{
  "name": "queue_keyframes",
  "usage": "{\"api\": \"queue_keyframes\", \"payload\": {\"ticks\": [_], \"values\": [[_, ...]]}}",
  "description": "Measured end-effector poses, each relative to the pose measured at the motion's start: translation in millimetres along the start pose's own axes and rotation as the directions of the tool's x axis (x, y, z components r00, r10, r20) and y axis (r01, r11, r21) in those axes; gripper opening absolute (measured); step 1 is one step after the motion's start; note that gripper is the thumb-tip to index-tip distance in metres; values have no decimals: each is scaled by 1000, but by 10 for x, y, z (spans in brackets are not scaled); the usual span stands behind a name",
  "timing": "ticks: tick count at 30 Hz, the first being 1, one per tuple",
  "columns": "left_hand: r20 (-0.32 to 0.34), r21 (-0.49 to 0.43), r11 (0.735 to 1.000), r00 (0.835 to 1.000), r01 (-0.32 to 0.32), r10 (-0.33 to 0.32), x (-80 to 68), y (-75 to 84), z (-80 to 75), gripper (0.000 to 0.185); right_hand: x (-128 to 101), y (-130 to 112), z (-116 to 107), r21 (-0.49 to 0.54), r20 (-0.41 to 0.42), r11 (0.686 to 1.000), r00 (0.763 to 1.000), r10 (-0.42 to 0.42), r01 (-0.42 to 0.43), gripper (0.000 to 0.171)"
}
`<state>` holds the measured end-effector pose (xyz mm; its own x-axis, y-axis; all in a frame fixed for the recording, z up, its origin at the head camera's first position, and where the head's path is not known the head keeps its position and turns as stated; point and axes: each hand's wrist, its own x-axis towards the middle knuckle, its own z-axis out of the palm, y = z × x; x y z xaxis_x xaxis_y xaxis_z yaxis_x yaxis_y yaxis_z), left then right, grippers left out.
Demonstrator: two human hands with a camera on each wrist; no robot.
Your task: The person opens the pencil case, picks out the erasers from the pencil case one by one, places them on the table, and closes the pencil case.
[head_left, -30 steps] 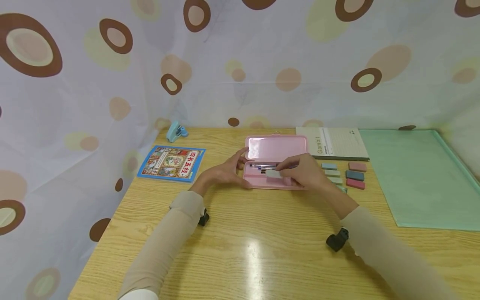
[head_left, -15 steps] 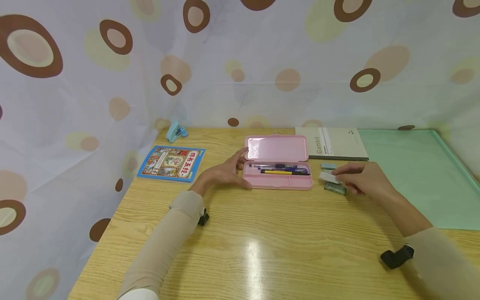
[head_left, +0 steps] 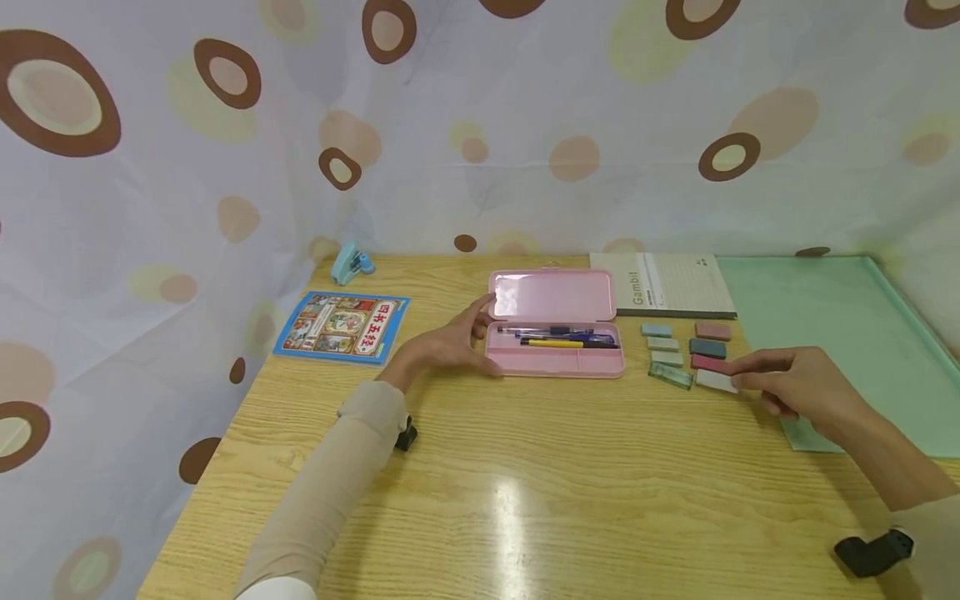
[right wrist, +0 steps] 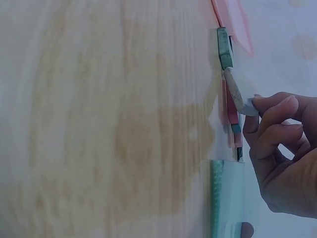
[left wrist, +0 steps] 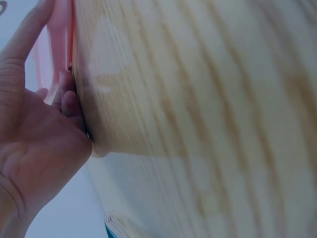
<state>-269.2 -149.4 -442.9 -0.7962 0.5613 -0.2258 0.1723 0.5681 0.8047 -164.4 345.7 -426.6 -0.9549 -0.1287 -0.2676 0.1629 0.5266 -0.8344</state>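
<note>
An open pink pencil case point(head_left: 555, 360) lies mid-table with several pens point(head_left: 562, 337) in its tray. My left hand point(head_left: 468, 342) rests against the case's left end, thumb by the lid corner and fingers relaxed; the left wrist view shows the left hand point(left wrist: 44, 129) beside the pink edge of the pencil case point(left wrist: 58, 44). To the right of the case, small erasers point(head_left: 667, 358) lie in two columns. My right hand point(head_left: 738, 375) pinches a white eraser point(head_left: 712, 381) at the near end of the right column, below a red one point(head_left: 707, 362). In the right wrist view the fingertips point(right wrist: 262, 104) grip the white eraser point(right wrist: 237, 94).
A wooden table point(head_left: 525, 483) is backed by a spotted curtain. A blue picture book point(head_left: 342, 325) and a blue stapler point(head_left: 352, 263) sit at the left. A Gambit notebook point(head_left: 671, 286) lies behind the erasers, and a green mat point(head_left: 832, 333) covers the right side.
My right hand lifted the white eraser out of the pencil case and carried it right to the near end of the right eraser column. The left hand stayed put.
</note>
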Motion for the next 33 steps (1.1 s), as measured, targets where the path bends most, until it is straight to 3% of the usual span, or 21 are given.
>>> {"api": "queue_keyframes", "payload": {"ticks": [9,16,25,33], "values": [[-3,-3,1000,1000,5,-5,-12,0,3,127,19,38,-31,-68,22,997,1000,-20,21,39],[-9,0,1000,1000,-2,2,-18,34,8,127,140,-155,-159,-123,-11,991,998,-61,60,39],[-12,7,1000,1000,10,-10,-27,28,-18,127,621,-541,4,-55,-22,990,991,-131,129,47],[-15,41,999,1000,-3,4,-29,77,8,127,1007,-689,296,14,-32,985,984,-173,173,50]]}}
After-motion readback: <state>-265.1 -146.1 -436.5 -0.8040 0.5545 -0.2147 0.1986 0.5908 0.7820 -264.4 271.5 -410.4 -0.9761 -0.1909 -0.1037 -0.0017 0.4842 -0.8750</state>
